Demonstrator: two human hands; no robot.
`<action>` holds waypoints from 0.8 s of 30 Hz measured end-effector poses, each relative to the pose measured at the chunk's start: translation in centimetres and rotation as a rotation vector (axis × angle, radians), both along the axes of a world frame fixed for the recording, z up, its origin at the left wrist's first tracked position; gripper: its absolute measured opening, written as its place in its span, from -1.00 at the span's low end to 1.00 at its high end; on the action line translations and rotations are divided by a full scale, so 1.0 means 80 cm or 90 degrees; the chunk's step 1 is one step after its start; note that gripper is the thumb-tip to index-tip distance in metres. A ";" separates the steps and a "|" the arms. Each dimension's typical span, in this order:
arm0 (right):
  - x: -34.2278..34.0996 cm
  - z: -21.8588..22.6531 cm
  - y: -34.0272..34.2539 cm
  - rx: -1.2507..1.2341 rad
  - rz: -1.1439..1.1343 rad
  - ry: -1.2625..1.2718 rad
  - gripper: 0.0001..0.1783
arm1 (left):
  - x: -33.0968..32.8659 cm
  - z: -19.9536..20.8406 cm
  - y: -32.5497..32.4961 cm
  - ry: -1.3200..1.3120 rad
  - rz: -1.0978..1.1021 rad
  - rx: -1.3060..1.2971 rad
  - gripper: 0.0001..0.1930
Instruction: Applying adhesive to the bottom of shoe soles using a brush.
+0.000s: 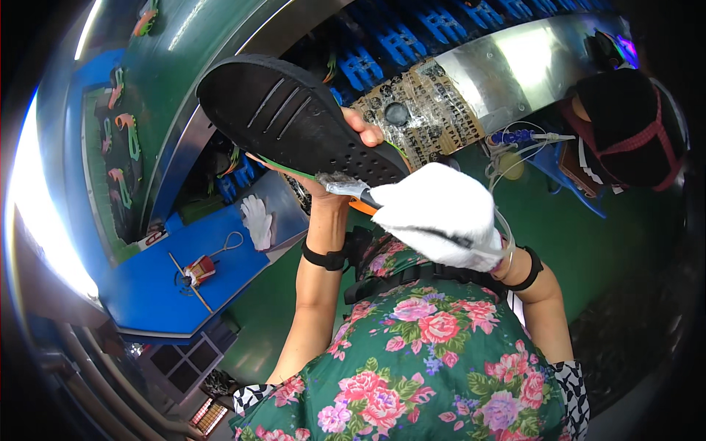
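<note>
My left hand (323,187) is closed around a black shoe sole (276,117), fingers over its far edge and thumb side along the near one. Slits mark the sole's broad end, and small round holes run toward its narrow end. Green and orange edging shows along its sides. In a white glove, my right hand (441,217) is closed around a dark-handled tool. Its pale tip, which looks wrapped in clear film (340,184), meets the sole's near edge. A thin clear tube (506,228) runs beside this hand. The glove hides most of the tool.
Left, a green conveyor carries orange-and-green strapped pieces (126,132). A blue table (162,287) holds a white glove (257,220) and a small red item (200,270). Ahead are a taped cardboard surface (434,110) and blue racks (401,45). A person (625,128) is at right.
</note>
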State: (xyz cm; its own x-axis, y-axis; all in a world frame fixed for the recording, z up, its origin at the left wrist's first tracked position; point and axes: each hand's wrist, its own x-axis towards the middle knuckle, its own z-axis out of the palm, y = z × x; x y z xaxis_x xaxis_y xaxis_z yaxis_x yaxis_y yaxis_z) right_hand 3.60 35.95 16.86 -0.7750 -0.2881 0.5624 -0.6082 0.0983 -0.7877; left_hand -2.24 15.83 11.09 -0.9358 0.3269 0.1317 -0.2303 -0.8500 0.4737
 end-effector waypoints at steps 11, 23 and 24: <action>0.009 -0.007 0.000 -0.059 -0.001 -0.085 -0.73 | 0.001 -0.002 -0.006 0.003 0.024 -0.014 0.12; 0.014 -0.007 0.003 -0.112 -0.012 -0.167 -0.83 | 0.001 0.011 0.006 -0.004 0.079 -0.035 0.21; 0.015 -0.008 0.004 -0.114 -0.034 -0.197 -0.84 | 0.001 0.010 0.006 -0.004 0.073 -0.033 0.21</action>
State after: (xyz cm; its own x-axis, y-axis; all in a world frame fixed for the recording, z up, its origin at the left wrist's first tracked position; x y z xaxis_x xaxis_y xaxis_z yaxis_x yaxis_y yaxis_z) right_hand 4.76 36.31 16.25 -0.9281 -0.1602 0.3361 -0.3354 -0.0326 -0.9415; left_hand -2.12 16.28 11.92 -0.9684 0.2231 0.1113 -0.1355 -0.8457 0.5161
